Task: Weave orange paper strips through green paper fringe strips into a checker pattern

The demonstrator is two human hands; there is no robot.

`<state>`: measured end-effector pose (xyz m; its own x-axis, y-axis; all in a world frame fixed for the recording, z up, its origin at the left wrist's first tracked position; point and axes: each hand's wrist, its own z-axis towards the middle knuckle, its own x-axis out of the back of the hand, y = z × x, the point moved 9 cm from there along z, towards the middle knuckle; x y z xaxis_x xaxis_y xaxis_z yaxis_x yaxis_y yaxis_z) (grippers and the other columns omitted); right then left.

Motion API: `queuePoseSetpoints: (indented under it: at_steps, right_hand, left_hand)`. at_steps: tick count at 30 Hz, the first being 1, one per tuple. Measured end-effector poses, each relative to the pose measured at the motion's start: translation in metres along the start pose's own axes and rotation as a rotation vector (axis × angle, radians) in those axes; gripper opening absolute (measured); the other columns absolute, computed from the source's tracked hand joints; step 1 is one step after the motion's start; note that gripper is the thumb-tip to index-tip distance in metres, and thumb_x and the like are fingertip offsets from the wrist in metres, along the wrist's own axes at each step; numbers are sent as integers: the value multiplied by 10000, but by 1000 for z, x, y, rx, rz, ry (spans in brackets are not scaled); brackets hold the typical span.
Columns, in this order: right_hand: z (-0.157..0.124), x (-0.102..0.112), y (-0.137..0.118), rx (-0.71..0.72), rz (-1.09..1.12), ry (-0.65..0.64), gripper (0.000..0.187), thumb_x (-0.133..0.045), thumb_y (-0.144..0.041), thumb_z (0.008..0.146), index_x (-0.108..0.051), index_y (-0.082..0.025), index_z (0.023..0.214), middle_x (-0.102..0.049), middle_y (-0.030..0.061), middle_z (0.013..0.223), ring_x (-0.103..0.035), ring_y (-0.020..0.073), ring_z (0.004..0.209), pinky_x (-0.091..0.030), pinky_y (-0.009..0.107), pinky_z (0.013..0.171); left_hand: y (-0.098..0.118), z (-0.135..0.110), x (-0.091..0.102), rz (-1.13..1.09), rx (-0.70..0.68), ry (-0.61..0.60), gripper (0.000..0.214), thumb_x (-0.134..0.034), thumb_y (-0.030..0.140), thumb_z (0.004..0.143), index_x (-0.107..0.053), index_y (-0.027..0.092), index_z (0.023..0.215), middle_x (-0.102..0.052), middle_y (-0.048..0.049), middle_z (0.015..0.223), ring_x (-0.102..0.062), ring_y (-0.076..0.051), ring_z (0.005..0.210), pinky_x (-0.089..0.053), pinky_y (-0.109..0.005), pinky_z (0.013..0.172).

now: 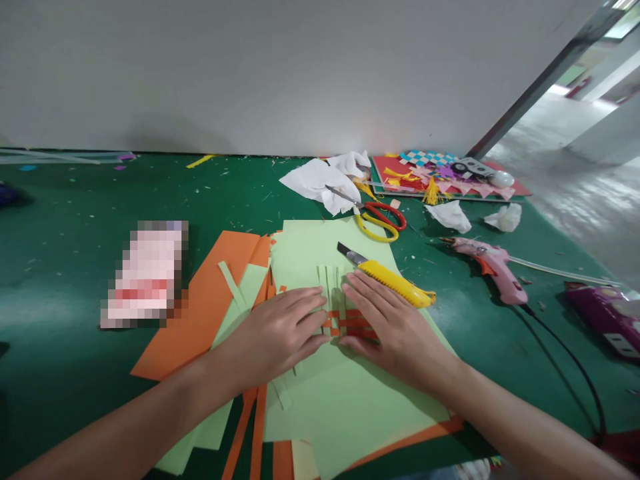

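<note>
My left hand (287,327) lies on the light green paper (325,407), its fingers stretched to the right over a small weave of paper strips. My right hand (387,320) rests flat on the other side, fingers pointing up and left across the orange strips (357,323). Between the two hands, light green strips (329,283) run upward and cross the orange ones; the hands hide both sides of the weave. Close above my right hand is a yellow utility knife (395,280), its blade out and pointing up-left.
Scissors (383,217) lie beyond the paper beside crumpled white tissue (320,183). A pink glue gun (493,267) with a cord is at right. Orange paper (210,287) lies left, near a pixelated pink item (145,277). A red board (385,170) with paper crafts stands back right.
</note>
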<state>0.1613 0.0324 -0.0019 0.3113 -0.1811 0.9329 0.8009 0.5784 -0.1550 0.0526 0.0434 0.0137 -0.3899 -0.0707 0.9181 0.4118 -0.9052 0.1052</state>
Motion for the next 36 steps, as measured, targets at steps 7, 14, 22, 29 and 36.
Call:
queuePoseSetpoints:
  at_steps: [7,14,22,29,36]
  right_hand:
    - [1,-3,-2,36,36,-38,536,-551,-389,908,-513,-53,1325,-516,166,1392,-394,276,1361,-396,467,1106]
    - [1,-10,-5,56,52,-122,483,-479,-350,949,-484,-97,1361,-467,106,1444,-325,270,1399,-333,506,1140]
    - [1,-9,-4,63,51,-81,505,-491,-355,944,-478,-59,1353,-470,140,1437,-330,276,1396,-349,509,1132]
    - [0,1,-8,98,88,-10,427,-529,-333,930,-556,-72,1267,-552,156,1357,-413,281,1344,-415,486,1087]
    - [0,9,-16,169,145,29,273,-555,-242,915,-630,-121,1148,-643,118,1217,-510,257,1256,-478,426,1030]
  left_hand:
    - [0,-2,-1,4,-18,4,209,-505,289,946,-631,145,1032,-681,-106,1139,-602,-248,1149,-537,-399,966]
    - [0,-1,0,2,-25,18,206,-511,286,941,-628,147,1039,-683,-104,1134,-614,-246,1126,-541,-397,959]
    - [0,-1,-2,-12,-32,20,218,-531,286,931,-620,131,1055,-677,-117,1137,-608,-259,1130,-542,-409,947]
    - [-2,-2,-2,-10,-22,15,288,-507,351,941,-603,134,1103,-665,-128,1152,-595,-255,1138,-528,-402,954]
    - [0,0,-3,19,-34,-3,238,-507,308,943,-632,133,1046,-684,-113,1137,-615,-251,1113,-533,-405,953]
